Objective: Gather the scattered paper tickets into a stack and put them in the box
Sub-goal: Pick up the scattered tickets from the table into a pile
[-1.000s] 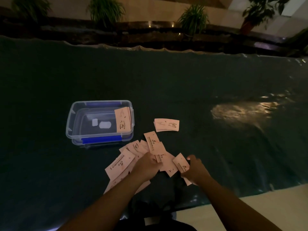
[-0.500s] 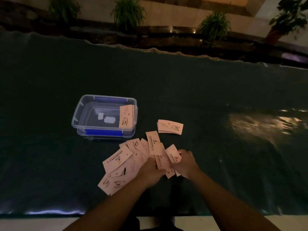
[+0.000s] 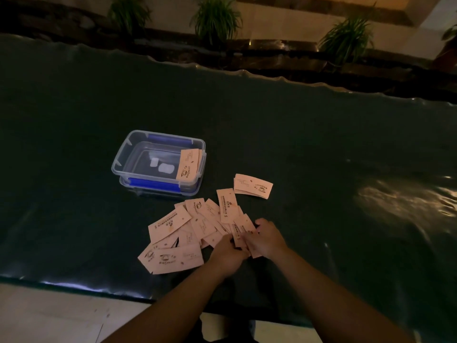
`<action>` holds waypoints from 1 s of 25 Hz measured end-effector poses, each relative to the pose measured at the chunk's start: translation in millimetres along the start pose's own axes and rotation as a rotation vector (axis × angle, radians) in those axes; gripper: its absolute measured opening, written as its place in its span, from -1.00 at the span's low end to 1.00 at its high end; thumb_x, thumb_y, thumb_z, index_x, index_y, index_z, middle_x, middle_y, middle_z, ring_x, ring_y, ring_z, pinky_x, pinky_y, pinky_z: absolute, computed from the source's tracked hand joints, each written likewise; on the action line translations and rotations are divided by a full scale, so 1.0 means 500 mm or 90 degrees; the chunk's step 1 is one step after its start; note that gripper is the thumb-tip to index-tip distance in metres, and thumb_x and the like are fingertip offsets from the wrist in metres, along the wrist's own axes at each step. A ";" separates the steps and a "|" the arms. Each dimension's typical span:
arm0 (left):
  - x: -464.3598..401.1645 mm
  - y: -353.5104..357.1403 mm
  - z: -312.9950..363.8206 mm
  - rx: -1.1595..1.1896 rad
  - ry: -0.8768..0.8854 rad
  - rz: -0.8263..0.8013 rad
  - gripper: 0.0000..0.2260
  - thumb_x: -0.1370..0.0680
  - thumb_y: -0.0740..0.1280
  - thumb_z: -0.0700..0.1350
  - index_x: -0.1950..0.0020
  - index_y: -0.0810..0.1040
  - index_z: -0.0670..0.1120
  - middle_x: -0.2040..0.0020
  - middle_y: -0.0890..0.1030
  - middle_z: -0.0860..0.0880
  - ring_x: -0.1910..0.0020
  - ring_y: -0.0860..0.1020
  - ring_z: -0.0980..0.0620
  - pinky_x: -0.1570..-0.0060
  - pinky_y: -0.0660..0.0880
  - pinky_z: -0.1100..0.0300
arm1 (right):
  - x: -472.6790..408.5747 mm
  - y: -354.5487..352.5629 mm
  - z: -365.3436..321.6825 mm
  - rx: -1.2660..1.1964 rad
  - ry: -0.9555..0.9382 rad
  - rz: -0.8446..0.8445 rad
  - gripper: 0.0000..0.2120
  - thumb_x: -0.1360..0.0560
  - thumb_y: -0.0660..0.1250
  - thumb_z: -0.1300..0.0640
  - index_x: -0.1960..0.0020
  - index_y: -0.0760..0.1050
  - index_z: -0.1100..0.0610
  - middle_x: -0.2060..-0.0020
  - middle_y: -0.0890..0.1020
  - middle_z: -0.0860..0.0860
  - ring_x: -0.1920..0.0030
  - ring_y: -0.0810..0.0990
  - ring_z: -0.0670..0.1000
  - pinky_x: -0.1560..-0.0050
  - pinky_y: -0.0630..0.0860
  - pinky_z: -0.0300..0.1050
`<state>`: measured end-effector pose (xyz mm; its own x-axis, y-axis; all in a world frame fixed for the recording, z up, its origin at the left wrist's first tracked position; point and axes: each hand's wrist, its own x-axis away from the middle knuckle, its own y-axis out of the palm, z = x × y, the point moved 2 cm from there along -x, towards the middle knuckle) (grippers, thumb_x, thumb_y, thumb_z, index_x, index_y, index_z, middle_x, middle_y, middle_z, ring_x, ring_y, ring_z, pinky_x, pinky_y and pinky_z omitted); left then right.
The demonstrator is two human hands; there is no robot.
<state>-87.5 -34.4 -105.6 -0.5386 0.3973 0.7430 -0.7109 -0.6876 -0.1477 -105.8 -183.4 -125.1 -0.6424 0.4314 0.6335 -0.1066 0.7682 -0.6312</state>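
Several pale pink paper tickets (image 3: 188, 226) lie fanned and overlapping on the dark table cover. My left hand (image 3: 228, 254) and my right hand (image 3: 267, 238) meet at the right end of the pile, both closed on a few tickets (image 3: 243, 227) pinched between them. A small separate ticket stack (image 3: 252, 186) lies farther back to the right. The clear plastic box (image 3: 118, 162) with blue clips stands behind the pile to the left; a few tickets (image 3: 189, 163) lean against its right inner wall.
The dark green cover (image 3: 296, 144) spans the whole table, with a glare patch at the right. Its near edge (image 3: 74, 284) runs just below the pile, pale floor beneath. Potted plants (image 3: 215, 18) line a ledge behind the table.
My right hand has slid left with its tickets and joined my left hand at the pile's right end. The view has tilted and shifted a little.
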 end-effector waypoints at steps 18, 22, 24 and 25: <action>-0.120 -0.108 0.114 -0.320 0.106 0.239 -0.50 -0.56 0.45 -0.05 -0.49 0.44 0.05 -0.47 0.44 -0.03 -0.32 0.53 -0.02 -0.26 0.58 0.01 | -0.009 -0.051 0.044 -0.047 0.064 -0.002 -0.34 -0.48 0.58 -0.06 -0.49 0.40 0.04 -0.30 0.54 0.05 -0.13 0.64 -0.01 0.02 0.63 -0.09; -0.168 -0.122 0.155 -0.451 0.082 0.187 -0.28 -0.54 0.46 0.02 -0.63 0.23 0.04 -0.58 0.34 -0.05 -0.54 0.27 -0.16 -0.46 0.35 -0.12 | 0.006 -0.040 0.047 -0.051 0.101 -0.024 -0.02 -0.32 0.70 -0.06 -0.60 0.28 0.01 -0.47 0.34 0.11 -0.48 0.44 0.20 -0.38 0.59 0.20; -0.181 -0.117 0.157 -0.463 0.069 0.166 -0.34 -0.54 0.46 0.02 -0.60 0.29 0.04 -0.51 0.41 -0.06 -0.49 0.32 -0.15 -0.41 0.39 -0.10 | 0.006 -0.032 0.049 -0.075 0.089 -0.025 -0.08 -0.34 0.70 0.03 -0.57 0.30 0.01 -0.44 0.35 0.11 -0.47 0.44 0.18 -0.40 0.58 0.21; -0.182 -0.113 0.155 -0.471 0.073 0.159 -0.37 -0.54 0.46 0.01 -0.57 0.34 0.03 -0.47 0.44 -0.06 -0.46 0.34 -0.14 -0.39 0.42 -0.08 | 0.006 -0.031 0.049 -0.086 0.081 -0.018 -0.14 -0.36 0.68 0.06 -0.54 0.33 0.02 -0.42 0.37 0.11 -0.45 0.46 0.17 -0.40 0.58 0.21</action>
<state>36.6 -78.9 -114.3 -0.7364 0.3719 0.5651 -0.6576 -0.1975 -0.7270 -124.4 -205.7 -124.5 -0.5380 0.4589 0.7071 -0.0152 0.8334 -0.5525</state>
